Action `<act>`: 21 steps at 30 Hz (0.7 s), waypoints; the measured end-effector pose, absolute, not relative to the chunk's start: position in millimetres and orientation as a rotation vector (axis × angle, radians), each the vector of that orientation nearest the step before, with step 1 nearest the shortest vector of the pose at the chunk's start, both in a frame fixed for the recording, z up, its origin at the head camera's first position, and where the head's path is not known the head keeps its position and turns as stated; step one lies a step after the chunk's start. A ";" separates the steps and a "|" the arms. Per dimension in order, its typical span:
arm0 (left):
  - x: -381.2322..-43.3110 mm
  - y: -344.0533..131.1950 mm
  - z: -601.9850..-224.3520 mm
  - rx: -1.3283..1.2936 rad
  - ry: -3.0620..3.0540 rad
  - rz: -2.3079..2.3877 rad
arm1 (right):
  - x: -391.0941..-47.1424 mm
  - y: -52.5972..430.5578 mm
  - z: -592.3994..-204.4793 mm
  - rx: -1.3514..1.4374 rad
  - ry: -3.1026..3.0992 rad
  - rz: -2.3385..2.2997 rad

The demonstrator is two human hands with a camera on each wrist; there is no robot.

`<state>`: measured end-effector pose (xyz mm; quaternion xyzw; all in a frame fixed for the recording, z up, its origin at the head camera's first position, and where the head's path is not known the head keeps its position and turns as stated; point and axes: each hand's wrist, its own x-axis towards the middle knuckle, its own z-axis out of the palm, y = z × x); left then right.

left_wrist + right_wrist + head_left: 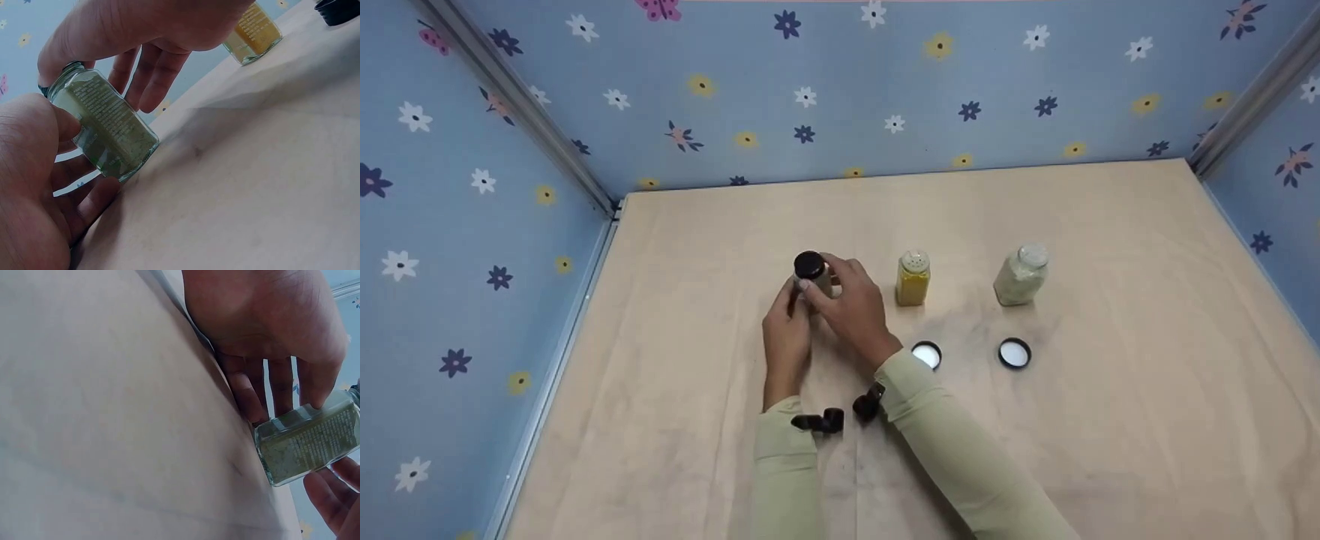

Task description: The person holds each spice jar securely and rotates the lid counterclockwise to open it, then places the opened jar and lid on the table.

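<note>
A glass spice jar [107,124] with greenish powder inside and printed lettering stands upright on the table, its black lid [810,264] on top. My left hand [787,337] grips the jar's body low down, thumb on one side and fingers on the other. From the right, my right hand [857,304] reaches round the top and pinches the lid at its edge between thumb and fingers. The right wrist view shows the jar's base at the tabletop, with the lid mostly cut off by the frame.
Right of the hands stands a jar of yellow powder [913,285] with a perforated top. Farther right is a jar of pale green contents [1021,277]. Two black lids lie white side up: one [927,355] by the right sleeve, another [1015,353] farther right. Flowered walls [855,82] surround the table.
</note>
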<state>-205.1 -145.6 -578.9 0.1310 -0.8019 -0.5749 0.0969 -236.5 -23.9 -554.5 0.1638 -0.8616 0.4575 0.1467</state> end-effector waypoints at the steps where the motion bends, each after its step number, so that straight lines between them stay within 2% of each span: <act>1: -205.4 -145.4 -578.8 0.392 -2.372 -1.707 | -236.7 -24.3 -554.1 0.467 -2.483 1.314; 21: -204.6 -146.1 -579.5 0.346 -2.352 -1.710 | -237.0 -25.6 -557.6 0.482 -2.504 1.273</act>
